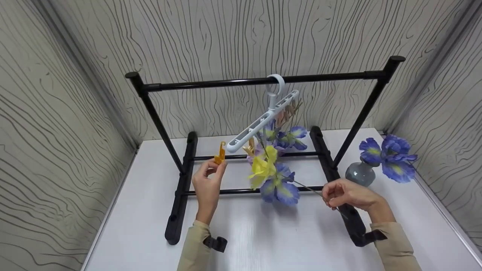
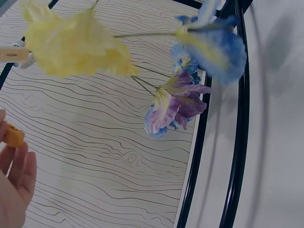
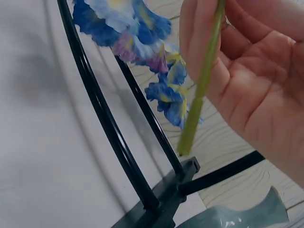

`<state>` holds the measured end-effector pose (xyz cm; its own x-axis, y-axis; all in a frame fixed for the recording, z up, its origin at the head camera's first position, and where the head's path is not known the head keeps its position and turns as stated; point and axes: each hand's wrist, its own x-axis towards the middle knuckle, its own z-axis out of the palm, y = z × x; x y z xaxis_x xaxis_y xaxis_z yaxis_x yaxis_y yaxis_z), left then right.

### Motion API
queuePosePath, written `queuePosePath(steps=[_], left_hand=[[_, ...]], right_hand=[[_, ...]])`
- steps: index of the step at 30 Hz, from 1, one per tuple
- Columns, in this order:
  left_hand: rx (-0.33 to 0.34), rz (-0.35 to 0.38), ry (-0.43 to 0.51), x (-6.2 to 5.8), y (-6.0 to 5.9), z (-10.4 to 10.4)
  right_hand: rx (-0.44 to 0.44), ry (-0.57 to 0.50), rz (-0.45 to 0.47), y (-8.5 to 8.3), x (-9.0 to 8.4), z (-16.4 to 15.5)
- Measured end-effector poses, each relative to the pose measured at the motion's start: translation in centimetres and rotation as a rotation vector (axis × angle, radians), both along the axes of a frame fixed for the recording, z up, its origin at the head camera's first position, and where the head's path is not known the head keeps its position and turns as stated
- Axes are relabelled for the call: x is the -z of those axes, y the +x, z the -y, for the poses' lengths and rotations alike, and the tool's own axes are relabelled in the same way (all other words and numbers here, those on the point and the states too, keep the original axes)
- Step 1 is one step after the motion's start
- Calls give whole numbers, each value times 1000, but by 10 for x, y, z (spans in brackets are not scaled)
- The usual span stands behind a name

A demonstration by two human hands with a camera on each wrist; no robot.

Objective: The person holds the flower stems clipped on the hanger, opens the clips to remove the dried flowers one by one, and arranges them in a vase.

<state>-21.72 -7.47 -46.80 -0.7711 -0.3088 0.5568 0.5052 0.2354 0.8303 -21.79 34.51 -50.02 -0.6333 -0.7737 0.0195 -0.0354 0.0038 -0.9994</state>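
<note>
My left hand (image 1: 208, 184) pinches a small orange clothespin (image 1: 220, 153) at its fingertips, just left of the low end of a tilted white hanger (image 1: 263, 120); the pin (image 2: 13, 136) shows at the left wrist view's edge. The hanger hooks on the top bar of a black rack (image 1: 263, 79). My right hand (image 1: 346, 194) grips the green stem (image 3: 203, 80) of an artificial flower with yellow and blue-purple blooms (image 1: 273, 177), held under the hanger. More blue and purple blooms (image 1: 288, 137) and wooden pegs (image 1: 288, 113) hang from the hanger.
A grey vase (image 1: 360, 173) with blue flowers (image 1: 389, 156) stands at the right on the white table (image 1: 263, 241). The rack's black feet and low crossbars (image 1: 180, 195) lie across the table. Patterned walls close in on three sides.
</note>
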Motion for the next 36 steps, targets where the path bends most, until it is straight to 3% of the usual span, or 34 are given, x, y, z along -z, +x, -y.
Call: queuePosePath(steps=[13,21,28,32,36], left_hand=[[11,40,52,-1,2,1],[89,73,105,-5,6,1],[138,73,95,-2,5,3],[137,65,77,-2,5,4],[135,47,42,-3,5,4]], right_hand=[[104,-125,-20,3,0,-26],[193,-242,-85,1,-7,-34],[419,-454,-64,1,-20,-39],[582,-544,-60,0,-30,-39],[682,-627,-46,0,-35,-40]])
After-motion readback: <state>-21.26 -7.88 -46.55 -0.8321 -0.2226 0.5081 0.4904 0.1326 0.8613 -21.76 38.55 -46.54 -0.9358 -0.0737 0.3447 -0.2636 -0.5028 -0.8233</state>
